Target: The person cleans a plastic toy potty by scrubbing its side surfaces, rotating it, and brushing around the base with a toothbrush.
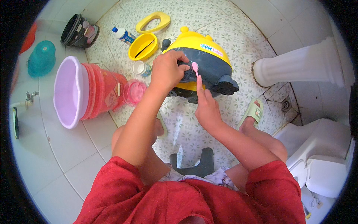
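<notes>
On the tiled floor in front of me stands a child's potty (pixel 214 65), yellow on top with dark grey sides and small yellow knobs. My left hand (pixel 170 72) is closed on a dark part at its near left side, the fingertips partly hidden. In my right hand (pixel 209 110) is a pink toothbrush (pixel 195 66), held by its handle with the index finger stretched along it. Its head rests against the grey side, close to my left fingers. A little whitish wetness shows around the brush head.
Left of the potty are a yellow bowl (pixel 154 48) with a thin dark stick, a yellow seat ring (pixel 164 25), a blue-capped bottle (pixel 125 35), a small jar (pixel 140 68) and a pink tub (pixel 135 93). Red buckets (pixel 97 89) lie farther left. A white pedestal (pixel 298 65) stands right.
</notes>
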### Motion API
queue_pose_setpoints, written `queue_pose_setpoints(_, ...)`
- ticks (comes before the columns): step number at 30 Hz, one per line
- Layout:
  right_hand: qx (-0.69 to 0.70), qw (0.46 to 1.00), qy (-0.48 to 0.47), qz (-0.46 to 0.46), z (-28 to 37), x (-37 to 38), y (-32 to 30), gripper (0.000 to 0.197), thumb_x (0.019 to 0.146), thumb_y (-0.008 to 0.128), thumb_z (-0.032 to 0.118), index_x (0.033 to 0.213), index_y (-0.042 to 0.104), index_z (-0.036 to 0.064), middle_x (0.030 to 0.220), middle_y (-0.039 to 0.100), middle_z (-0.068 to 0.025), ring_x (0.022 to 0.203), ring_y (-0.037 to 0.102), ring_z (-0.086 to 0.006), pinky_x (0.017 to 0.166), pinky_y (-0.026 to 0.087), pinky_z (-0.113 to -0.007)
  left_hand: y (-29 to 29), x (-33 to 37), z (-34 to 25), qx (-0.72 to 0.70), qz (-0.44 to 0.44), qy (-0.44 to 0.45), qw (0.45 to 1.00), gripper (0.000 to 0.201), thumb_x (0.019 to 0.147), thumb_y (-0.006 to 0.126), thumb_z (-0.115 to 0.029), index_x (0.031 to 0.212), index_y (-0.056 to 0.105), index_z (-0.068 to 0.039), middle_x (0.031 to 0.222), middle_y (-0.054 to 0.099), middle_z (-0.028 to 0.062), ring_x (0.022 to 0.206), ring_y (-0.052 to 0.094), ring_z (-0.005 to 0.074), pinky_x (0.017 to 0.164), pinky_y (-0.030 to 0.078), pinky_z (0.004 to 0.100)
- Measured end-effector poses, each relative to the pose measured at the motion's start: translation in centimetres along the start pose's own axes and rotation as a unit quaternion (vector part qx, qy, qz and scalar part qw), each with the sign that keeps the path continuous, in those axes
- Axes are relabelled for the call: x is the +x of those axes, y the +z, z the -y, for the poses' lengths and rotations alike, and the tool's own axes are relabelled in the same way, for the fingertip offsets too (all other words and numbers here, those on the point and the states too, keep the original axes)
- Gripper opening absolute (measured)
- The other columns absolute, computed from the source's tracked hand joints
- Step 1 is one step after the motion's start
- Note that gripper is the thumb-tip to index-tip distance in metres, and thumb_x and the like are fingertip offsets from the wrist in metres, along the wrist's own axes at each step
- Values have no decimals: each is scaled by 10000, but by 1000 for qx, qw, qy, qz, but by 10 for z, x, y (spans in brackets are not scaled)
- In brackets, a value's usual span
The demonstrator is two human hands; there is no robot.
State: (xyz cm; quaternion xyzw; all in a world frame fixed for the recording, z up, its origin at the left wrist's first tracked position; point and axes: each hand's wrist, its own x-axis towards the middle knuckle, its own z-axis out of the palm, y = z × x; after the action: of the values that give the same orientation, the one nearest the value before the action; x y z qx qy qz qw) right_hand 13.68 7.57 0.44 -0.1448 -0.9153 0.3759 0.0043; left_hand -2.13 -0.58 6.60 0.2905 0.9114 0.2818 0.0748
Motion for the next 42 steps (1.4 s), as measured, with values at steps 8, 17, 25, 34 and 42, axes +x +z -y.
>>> queue_pose_setpoints(8,2,999,49,-2,-4,28,-20,802,774,558,-44,1492,221,72,1014,534,-219,848,601,-425,751,495,-474,2,1,0,8,-1,6,1000,210,675,786,-139,864,712,-85,848,687,107,747,655,260,685,509,347)
queue_pose_setpoints(17,-10,994,85,-73,-16,37,-34,695,783,509,-90,1444,371,74,885,529,-190,792,581,-382,725,481,-444,1,2,-3,23,11,2,1000,242,679,794,-171,885,711,-75,881,688,117,778,658,267,714,511,354)
queue_pose_setpoints(25,-28,999,36,-29,-5,33,-36,729,764,591,-29,1443,336,50,1006,531,-207,850,606,-414,762,499,-469,4,2,5,56,43,21,997,314,694,786,-190,984,720,-91,1017,694,111,912,660,295,811,512,365)
queue_pose_setpoints(34,-31,999,0,35,4,30,-34,764,762,595,-8,1455,277,24,1019,531,-232,858,616,-429,762,514,-469,6,-1,-4,47,66,28,996,313,683,790,-191,978,732,-103,1007,696,109,914,661,290,815,513,369)
queue_pose_setpoints(42,-53,996,62,29,2,35,-49,757,760,607,-5,1448,292,-1,1063,540,-233,859,618,-430,765,517,-466,8,-1,-2,54,51,46,996,319,671,803,-212,967,738,-111,983,698,113,828,662,283,759,516,373)
